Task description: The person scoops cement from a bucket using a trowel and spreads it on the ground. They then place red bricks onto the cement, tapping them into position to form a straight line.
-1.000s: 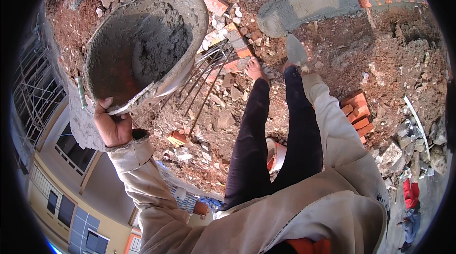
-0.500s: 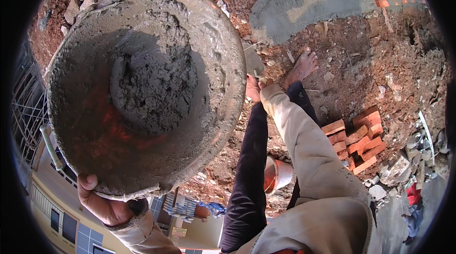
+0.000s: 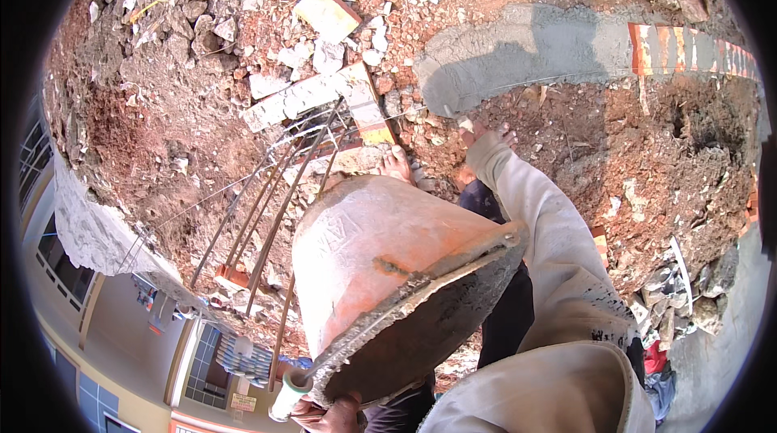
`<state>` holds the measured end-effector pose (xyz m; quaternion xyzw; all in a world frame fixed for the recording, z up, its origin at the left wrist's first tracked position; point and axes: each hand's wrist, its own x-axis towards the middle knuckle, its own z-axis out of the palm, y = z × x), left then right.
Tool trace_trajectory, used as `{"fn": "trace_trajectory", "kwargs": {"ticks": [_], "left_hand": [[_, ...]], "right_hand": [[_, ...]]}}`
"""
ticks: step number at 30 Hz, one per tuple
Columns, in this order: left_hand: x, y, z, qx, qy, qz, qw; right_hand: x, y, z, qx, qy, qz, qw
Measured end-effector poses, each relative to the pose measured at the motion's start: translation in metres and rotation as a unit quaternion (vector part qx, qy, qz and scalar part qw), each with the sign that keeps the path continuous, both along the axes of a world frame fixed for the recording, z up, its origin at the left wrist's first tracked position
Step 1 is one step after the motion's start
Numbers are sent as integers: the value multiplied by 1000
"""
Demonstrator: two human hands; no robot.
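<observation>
A mortar-smeared orange bucket (image 3: 388,247) hangs tilted close in front of me, its mouth turned down toward me and its inside in dark shadow. My left hand (image 3: 336,415) is closed on its rim, beside the pale grip of the bail handle (image 3: 291,395). Farther off, my right hand (image 3: 471,130) is closed at the near end of a strip of wet grey mortar (image 3: 518,53). It holds a trowel, of which only a little shows at the mortar. One bare foot (image 3: 396,164) of mine stands left of that hand.
Steel rods (image 3: 279,214) rise from a brick-edged base (image 3: 368,105) at the left. Beyond lie a loose brick (image 3: 328,12) and broken stones (image 3: 194,12). The mortar strip runs right to a row of laid bricks (image 3: 680,48). A building (image 3: 121,328) stands at lower left.
The bucket has swung down and right, turning from showing the mortar inside to showing its outer wall. My left hand has come in toward me with it. The rods and brick base are now uncovered.
</observation>
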<state>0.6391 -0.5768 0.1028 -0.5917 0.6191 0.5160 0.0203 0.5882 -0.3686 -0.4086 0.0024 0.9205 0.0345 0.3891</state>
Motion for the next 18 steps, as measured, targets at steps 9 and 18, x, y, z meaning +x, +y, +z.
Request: {"fn": "trace_trajectory", "kwargs": {"ticks": [9, 18], "left_hand": [[43, 22, -47, 3, -154, -91, 984], [74, 25, -48, 109, -150, 13, 983]], "right_hand": [[-119, 39, 52, -100, -166, 335, 922], [-143, 43, -25, -33, -122, 266, 956]]}}
